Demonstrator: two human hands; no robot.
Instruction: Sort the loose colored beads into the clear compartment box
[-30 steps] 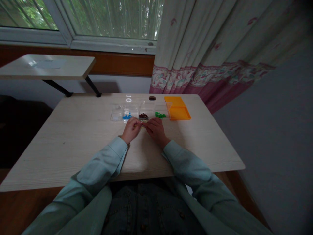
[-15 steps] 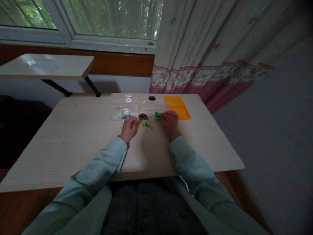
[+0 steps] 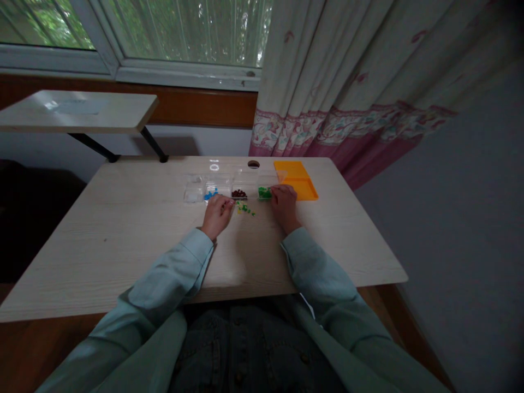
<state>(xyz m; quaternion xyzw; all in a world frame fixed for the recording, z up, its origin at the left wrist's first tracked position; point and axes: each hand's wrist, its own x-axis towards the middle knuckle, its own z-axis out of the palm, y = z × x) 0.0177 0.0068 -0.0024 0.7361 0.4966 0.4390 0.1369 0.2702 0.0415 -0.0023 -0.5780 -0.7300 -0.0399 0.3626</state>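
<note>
On a pale wooden table (image 3: 123, 234), the right hand (image 3: 283, 203) reaches a clear plastic box of green beads (image 3: 265, 192), with a few loose green and yellow beads (image 3: 244, 208) still unboxed beside the curled left hand (image 3: 216, 213); neither grip can be made out.

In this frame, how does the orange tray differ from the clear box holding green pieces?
The orange tray is opaque and bright, while the clear box is see-through and shows the green pieces inside. The orange tray looks wider than the clear box. The right hand reaches the clear box, and the orange tray lies to that hand's right. Both sit in one row on the far side of the table.
</note>
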